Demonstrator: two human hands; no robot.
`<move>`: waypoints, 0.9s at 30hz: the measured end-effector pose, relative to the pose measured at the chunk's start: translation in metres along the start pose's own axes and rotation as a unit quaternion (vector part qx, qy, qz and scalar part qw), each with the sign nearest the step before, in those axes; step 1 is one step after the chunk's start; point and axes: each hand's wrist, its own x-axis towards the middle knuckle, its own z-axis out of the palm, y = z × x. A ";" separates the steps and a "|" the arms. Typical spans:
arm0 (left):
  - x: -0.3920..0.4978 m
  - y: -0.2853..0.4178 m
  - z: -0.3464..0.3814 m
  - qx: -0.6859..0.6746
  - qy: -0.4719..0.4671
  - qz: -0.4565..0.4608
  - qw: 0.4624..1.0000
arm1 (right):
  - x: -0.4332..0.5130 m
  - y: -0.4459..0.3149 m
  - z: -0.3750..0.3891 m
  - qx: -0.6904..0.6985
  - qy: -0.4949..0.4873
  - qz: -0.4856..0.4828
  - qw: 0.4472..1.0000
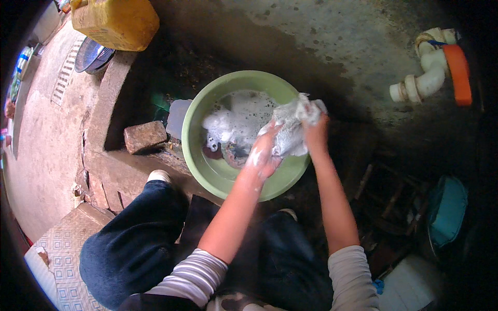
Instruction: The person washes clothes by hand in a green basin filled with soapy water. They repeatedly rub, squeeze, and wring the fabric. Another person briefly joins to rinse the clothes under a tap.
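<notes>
A light green plastic basin (206,180) stands before me, holding sudsy water (243,110). Over its right side, my left hand (266,149) and my right hand (316,134) both grip a wet, foam-covered light cloth (290,126). The cloth is bunched up at its top, by the right hand. Foam clings to my left hand and wrist. In the water at the basin's left lies a darker piece of fabric (235,153), partly under the suds. The right fingers are blurred and partly hidden by the cloth.
A brick (145,137) lies left of the basin beside a low concrete ledge (113,97). On the ledge sits a yellow jerrycan (116,25), with a blue plastic basket (91,56) next to it. A white pipe (426,77) juts out at upper right. A teal container (447,212) is at right.
</notes>
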 end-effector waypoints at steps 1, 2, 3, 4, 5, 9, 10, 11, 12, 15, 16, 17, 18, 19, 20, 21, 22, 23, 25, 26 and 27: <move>0.000 0.005 0.001 -0.015 -0.010 -0.010 1.000 | 0.005 0.013 -0.006 0.005 0.015 -0.024 1.000; 0.001 0.009 0.002 -0.028 -0.010 -0.023 0.999 | 0.010 0.024 -0.014 0.000 0.049 -0.077 0.996; 0.003 0.015 0.000 -0.030 -0.028 -0.021 0.999 | 0.012 0.033 -0.021 0.167 0.058 0.063 0.982; 0.004 0.019 -0.003 -0.031 -0.004 -0.005 0.999 | 0.016 0.040 -0.030 0.174 0.056 0.023 0.983; 0.005 0.024 -0.006 -0.028 0.033 0.009 0.999 | 0.018 0.043 -0.037 0.275 0.068 0.110 0.953; 0.010 0.032 -0.023 0.031 0.004 0.101 0.994 | 0.029 0.039 -0.059 0.504 0.048 0.133 0.852; 0.011 0.033 -0.026 0.059 -0.042 0.127 0.989 | 0.030 0.034 -0.062 0.539 0.008 0.155 0.828; 0.010 0.033 -0.026 0.114 -0.035 0.138 0.983 | 0.031 0.026 -0.064 0.570 -0.008 0.152 0.807; 0.009 0.034 -0.025 0.146 0.005 0.106 0.984 | 0.032 0.018 -0.065 0.605 -0.036 0.115 0.787; 0.004 0.034 -0.013 0.210 0.094 0.055 0.972 | 0.024 -0.015 -0.065 0.547 -0.060 0.052 0.834; 0.002 0.034 -0.007 0.177 0.095 0.032 0.979 | 0.020 -0.027 -0.064 0.509 -0.038 0.044 0.859; 0.000 0.034 -0.002 0.143 0.100 0.000 0.985 | 0.014 -0.038 -0.061 0.533 -0.055 0.059 0.843; -0.002 0.035 0.003 0.103 0.117 -0.039 0.987 | 0.007 -0.048 -0.057 0.571 -0.051 0.097 0.814; -0.003 0.034 0.007 0.033 0.030 -0.088 0.995 | 0.000 -0.056 -0.051 0.612 -0.058 0.115 0.780; -0.003 0.034 0.009 -0.044 -0.045 -0.144 0.988 | -0.014 -0.061 -0.043 0.615 -0.071 0.113 0.777; -0.003 0.034 0.009 -0.131 -0.161 -0.192 0.959 | -0.023 -0.064 -0.034 0.517 -0.072 0.118 0.845; -0.003 0.035 0.008 0.015 -0.135 -0.099 0.986 | -0.042 -0.064 -0.024 0.366 -0.048 0.076 0.926; -0.002 0.036 0.005 0.151 -0.146 0.004 0.978 | -0.056 -0.062 -0.016 0.282 -0.091 -0.012 0.955; 0.001 0.040 -0.003 0.219 -0.120 0.076 0.965 | -0.090 -0.055 -0.001 0.243 -0.117 -0.036 0.962; 0.002 0.041 -0.007 0.236 -0.080 0.070 0.966 | -0.101 -0.052 0.003 0.188 -0.167 -0.021 0.968; 0.002 0.045 -0.011 0.177 -0.096 0.055 0.978 | -0.110 -0.051 0.005 0.163 -0.191 -0.075 0.965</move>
